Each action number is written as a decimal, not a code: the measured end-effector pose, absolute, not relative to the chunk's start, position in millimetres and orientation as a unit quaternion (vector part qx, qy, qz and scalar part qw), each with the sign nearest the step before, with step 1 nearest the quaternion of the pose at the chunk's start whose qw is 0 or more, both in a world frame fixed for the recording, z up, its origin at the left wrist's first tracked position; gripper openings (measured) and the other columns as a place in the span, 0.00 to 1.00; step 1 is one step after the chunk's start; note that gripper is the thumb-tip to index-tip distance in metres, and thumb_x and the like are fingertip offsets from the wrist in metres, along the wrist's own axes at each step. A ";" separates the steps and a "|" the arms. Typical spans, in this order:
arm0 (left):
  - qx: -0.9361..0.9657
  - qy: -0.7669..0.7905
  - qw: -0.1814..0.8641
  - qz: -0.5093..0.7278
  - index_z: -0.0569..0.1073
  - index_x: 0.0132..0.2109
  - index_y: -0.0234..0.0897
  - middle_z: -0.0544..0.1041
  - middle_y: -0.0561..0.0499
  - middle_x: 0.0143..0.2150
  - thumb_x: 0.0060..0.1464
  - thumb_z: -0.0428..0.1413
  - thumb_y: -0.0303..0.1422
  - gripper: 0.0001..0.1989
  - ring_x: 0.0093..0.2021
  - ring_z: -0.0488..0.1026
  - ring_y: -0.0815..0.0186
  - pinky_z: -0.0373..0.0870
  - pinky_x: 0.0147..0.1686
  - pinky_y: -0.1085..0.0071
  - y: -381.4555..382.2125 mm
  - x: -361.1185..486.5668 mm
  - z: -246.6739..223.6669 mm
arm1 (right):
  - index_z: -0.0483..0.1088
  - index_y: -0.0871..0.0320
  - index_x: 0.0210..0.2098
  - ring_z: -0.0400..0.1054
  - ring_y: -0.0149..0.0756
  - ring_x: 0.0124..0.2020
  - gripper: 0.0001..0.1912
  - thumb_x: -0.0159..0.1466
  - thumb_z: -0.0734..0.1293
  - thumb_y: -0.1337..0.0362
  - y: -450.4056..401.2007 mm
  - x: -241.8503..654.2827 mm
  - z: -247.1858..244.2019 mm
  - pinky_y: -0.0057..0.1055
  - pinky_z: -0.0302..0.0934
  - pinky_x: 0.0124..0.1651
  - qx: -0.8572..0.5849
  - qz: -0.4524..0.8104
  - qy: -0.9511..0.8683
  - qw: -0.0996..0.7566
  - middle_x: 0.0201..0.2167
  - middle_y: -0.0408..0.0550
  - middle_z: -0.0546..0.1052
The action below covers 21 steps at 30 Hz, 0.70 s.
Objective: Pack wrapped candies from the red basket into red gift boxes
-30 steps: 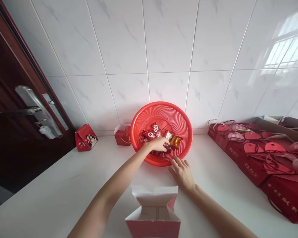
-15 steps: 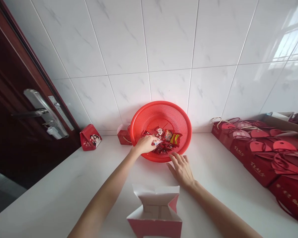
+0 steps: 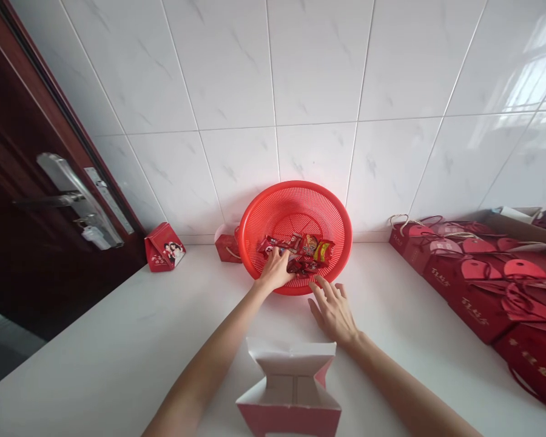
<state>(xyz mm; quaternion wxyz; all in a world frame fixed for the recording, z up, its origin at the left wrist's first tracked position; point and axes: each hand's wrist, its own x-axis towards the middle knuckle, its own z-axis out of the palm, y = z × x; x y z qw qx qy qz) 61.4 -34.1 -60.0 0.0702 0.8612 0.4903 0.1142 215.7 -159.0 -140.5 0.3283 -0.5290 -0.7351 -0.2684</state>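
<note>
A red plastic basket (image 3: 341, 227) with perforated sides leans tilted towards me, holding several wrapped sweets; a yellow-and-red packet (image 3: 323, 250) lies at their right. My left hand (image 3: 275, 270) reaches over the front rim into the sweets, fingers apart and pointing down; its fingertips are partly hidden among the wrappers. My right hand (image 3: 333, 306) is open at the basket's front rim, fingers spread, holding nothing. Between my forearms stands an open paper gift box (image 3: 289, 419), pink-red outside and white inside, with nothing visible in it.
Rows of red gift boxes (image 3: 464, 285) with cord handles fill the right side, beside a cardboard carton (image 3: 543, 233). A small red box (image 3: 164, 247) stands at the left near the door handle (image 3: 79, 200). Another red box (image 3: 228, 244) is partly behind the basket. A tiled wall (image 3: 313, 73) rises behind.
My left hand has shifted slightly right and deeper among the sweets, and some of them have moved. My right hand has barely moved. The view has shifted a little.
</note>
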 end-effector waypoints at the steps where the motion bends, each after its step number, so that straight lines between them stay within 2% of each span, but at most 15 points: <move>1: 0.861 0.488 0.076 0.121 0.68 0.59 0.36 0.65 0.35 0.60 0.52 0.65 0.37 0.29 0.59 0.70 0.46 0.70 0.56 0.58 -33.8 62.3 -60.8 | 0.68 0.61 0.56 0.69 0.48 0.48 0.16 0.72 0.57 0.67 -158.7 215.7 -141.0 0.41 0.55 0.48 -0.535 -0.270 -0.733 0.322 0.55 0.65 0.74; 3: 0.862 0.481 0.085 0.131 0.67 0.60 0.36 0.66 0.36 0.59 0.52 0.64 0.35 0.29 0.56 0.74 0.48 0.72 0.53 0.60 -33.1 63.4 -61.5 | 0.68 0.61 0.56 0.69 0.48 0.47 0.17 0.72 0.56 0.67 -158.5 215.7 -141.6 0.42 0.54 0.48 -0.548 -0.275 -0.726 0.311 0.55 0.65 0.74; 6: 0.871 0.465 0.091 0.131 0.69 0.61 0.37 0.71 0.38 0.57 0.53 0.62 0.31 0.28 0.55 0.74 0.49 0.71 0.55 0.61 -31.7 63.8 -59.8 | 0.68 0.62 0.55 0.69 0.48 0.45 0.16 0.72 0.57 0.67 -158.7 215.9 -141.4 0.42 0.54 0.49 -0.560 -0.283 -0.718 0.301 0.55 0.66 0.74; 10: 0.880 0.446 0.102 0.126 0.77 0.55 0.36 0.77 0.41 0.55 0.54 0.60 0.29 0.20 0.55 0.75 0.51 0.69 0.59 0.61 -29.2 63.3 -55.1 | 0.69 0.63 0.54 0.69 0.47 0.44 0.15 0.72 0.58 0.66 -159.2 217.1 -140.3 0.41 0.53 0.48 -0.572 -0.288 -0.709 0.294 0.55 0.66 0.74; 14: 0.888 0.423 0.119 0.133 0.79 0.54 0.36 0.80 0.44 0.55 0.56 0.57 0.27 0.18 0.57 0.75 0.55 0.68 0.60 0.65 -28.6 62.3 -50.9 | 0.69 0.62 0.53 0.69 0.47 0.44 0.15 0.73 0.56 0.65 -159.2 217.9 -140.7 0.42 0.53 0.48 -0.584 -0.289 -0.701 0.290 0.55 0.66 0.74; 21: 0.886 0.413 0.148 0.149 0.79 0.54 0.36 0.83 0.44 0.50 0.59 0.57 0.29 0.17 0.48 0.80 0.56 0.74 0.52 0.65 -31.3 58.5 -45.6 | 0.69 0.62 0.55 0.68 0.47 0.46 0.17 0.73 0.55 0.65 -160.1 218.1 -142.5 0.43 0.53 0.50 -0.593 -0.278 -0.699 0.285 0.57 0.66 0.73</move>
